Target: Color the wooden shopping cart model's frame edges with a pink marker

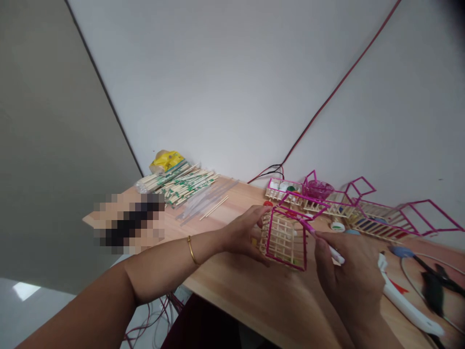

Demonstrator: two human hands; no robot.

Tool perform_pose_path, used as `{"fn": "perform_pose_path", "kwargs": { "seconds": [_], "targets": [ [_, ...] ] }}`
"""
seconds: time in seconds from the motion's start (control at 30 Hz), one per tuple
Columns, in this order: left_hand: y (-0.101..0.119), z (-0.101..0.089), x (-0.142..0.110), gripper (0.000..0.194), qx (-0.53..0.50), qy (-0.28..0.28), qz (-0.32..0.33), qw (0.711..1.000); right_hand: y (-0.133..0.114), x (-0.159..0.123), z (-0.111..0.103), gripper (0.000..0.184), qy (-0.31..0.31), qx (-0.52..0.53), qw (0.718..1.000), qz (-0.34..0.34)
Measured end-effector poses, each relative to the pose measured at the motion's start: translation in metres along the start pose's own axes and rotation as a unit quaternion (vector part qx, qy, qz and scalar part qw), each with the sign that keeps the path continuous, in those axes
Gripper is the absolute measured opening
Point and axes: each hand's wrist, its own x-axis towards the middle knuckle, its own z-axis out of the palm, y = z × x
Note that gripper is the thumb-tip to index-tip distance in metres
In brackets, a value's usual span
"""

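A small basket [281, 237] of bamboo sticks, its edges painted magenta, tilts above the table with its lattice facing me. My left hand [247, 235] is closed around its left side, with some fingers hidden behind it. In my right hand [350, 274] is a paintbrush [336, 255] with a white handle and magenta toward the tip. The brush end meets the top edge of the basket near its right corner; whether it touches cannot be told. Behind them, a bowl of magenta paint [318, 189] stands among similar stick baskets.
Bundled bamboo sticks [189, 186] and a yellow packet [167, 160] lie at the back left, near loose sticks [214, 208]. More stick frames [385, 223] line the wall. A white-handled tool [412, 305] and cables [450, 259] lie at right. A blurred patch covers the left table end.
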Motion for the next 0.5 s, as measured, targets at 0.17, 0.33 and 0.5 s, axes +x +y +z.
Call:
{"fn": "perform_pose_path", "kwargs": {
  "seconds": [0.17,0.33,0.5],
  "targets": [
    [-0.0039,0.0045,-0.0037,0.125,-0.024,0.000,-0.004,1.000,-0.0051,-0.0004,0.0030,0.014,0.004,0.019,0.999,-0.029],
    [-0.0052,0.0062,-0.0050,0.127,-0.028,-0.003,-0.008,1.000,-0.0097,-0.0008,0.0065,0.010,0.012,0.048,0.998,-0.047],
    [-0.0037,0.0048,-0.0033,0.127,-0.022,-0.008,-0.004,1.000,-0.0075,0.0005,0.0034,0.014,-0.001,0.034,0.999,-0.037]
  ]
}}
